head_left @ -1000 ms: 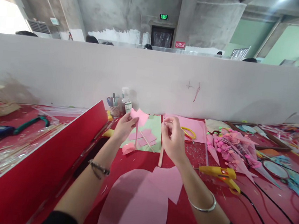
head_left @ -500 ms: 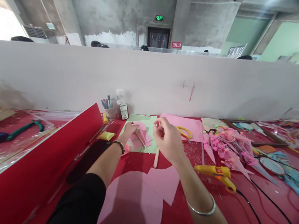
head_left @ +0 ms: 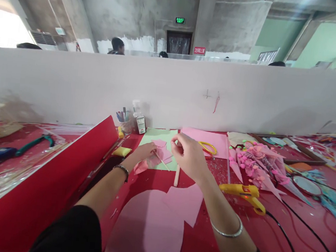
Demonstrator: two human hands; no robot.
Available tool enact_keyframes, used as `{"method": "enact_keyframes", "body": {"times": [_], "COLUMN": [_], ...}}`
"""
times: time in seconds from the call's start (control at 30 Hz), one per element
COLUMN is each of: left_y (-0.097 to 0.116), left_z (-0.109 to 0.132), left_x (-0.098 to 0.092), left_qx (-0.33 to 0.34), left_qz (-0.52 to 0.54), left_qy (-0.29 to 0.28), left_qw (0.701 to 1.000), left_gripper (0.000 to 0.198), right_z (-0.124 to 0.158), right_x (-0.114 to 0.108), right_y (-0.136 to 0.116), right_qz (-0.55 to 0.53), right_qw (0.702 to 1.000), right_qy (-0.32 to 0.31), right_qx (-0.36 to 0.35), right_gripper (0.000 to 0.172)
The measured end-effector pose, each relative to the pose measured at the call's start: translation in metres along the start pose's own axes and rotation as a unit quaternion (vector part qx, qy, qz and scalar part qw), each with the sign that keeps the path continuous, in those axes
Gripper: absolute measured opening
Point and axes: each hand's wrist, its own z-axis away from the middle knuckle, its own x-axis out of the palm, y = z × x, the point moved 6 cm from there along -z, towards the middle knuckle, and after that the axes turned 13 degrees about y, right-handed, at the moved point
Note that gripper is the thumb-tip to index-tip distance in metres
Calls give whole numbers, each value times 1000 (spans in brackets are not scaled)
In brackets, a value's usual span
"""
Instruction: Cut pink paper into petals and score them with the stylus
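My left hand [head_left: 144, 154] is closed at the upper end of a thin wooden stick [head_left: 163, 162], which slants down to the right over the pale green sheet [head_left: 171, 135]. Small pink paper pieces [head_left: 167, 156] lie on that sheet beside the fingertips. A crumpled salmon-pink piece [head_left: 141, 167] rests just below the left hand. To the right, my right hand [head_left: 189, 156] is raised with thumb and fingers pinched together; anything between the tips is too small to make out. Below it a thicker pale stick [head_left: 176, 177] lies on the red table.
Large pink paper [head_left: 146, 223] spreads in front. A yellow glue gun [head_left: 243, 192] with a black cord lies right, near pink wrapped bouquets [head_left: 259, 162]. A red board [head_left: 62, 175] stands left. A pen cup [head_left: 124, 123] and a bottle [head_left: 139, 119] stand by the white partition [head_left: 171, 90].
My left hand has moved slightly down, and its forearm now lies further left. My right hand stays nearly in place, still pinched. Behind the partition a person's head has risen higher.
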Motion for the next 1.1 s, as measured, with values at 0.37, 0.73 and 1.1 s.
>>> {"method": "enact_keyframes", "body": {"times": [0.37, 0.73, 1.1], "left_y": [9, 3, 22], "left_z": [7, 87, 126], "left_x": [-52, -108, -64], "left_qx": [7, -17, 3], "left_qz": [-149, -69, -26], "left_qy": [74, 123, -11], "left_qw": [986, 990, 1000], "left_gripper": [29, 21, 17], "right_z": [20, 22, 121], "right_x": [13, -59, 27], "right_y": [-7, -8, 42], "right_qz": [-33, -53, 81], "right_qw": [974, 980, 903], "right_qy": [-222, -193, -422], "right_qx": [-28, 14, 30], "right_gripper": [12, 21, 90]}}
